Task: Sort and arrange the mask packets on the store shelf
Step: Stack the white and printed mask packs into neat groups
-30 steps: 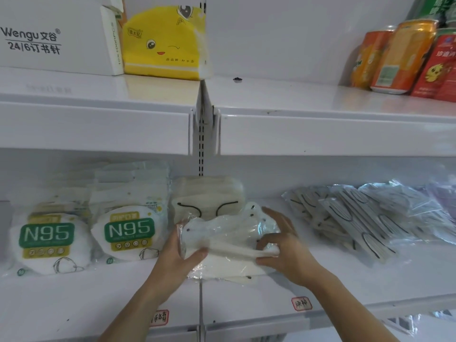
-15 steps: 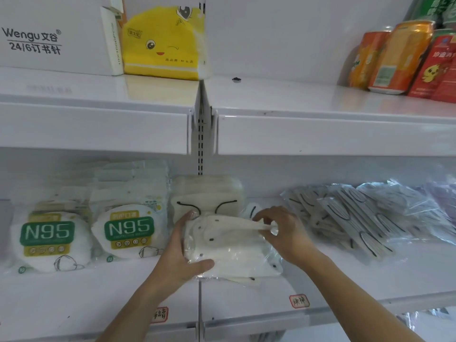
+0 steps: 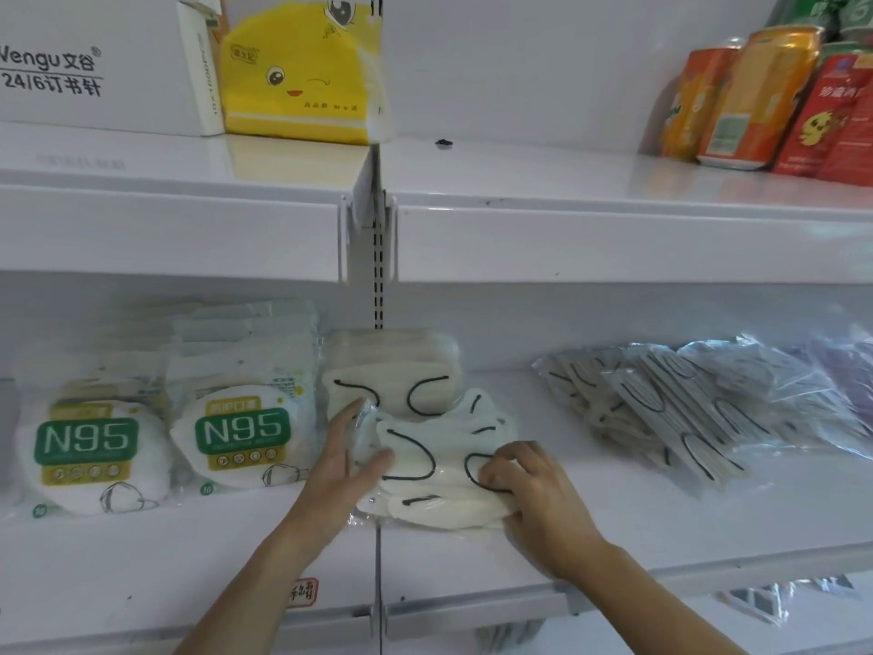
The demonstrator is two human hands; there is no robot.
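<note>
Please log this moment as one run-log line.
left hand: grips white mask packets | right hand: presses packets | lower shelf | stage: arranging

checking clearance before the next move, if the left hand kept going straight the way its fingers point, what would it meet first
Probably the upright stack of cream mask packets right behind the held mask packet. The left hand points up and back toward it, though depth is hard to judge.
</note>
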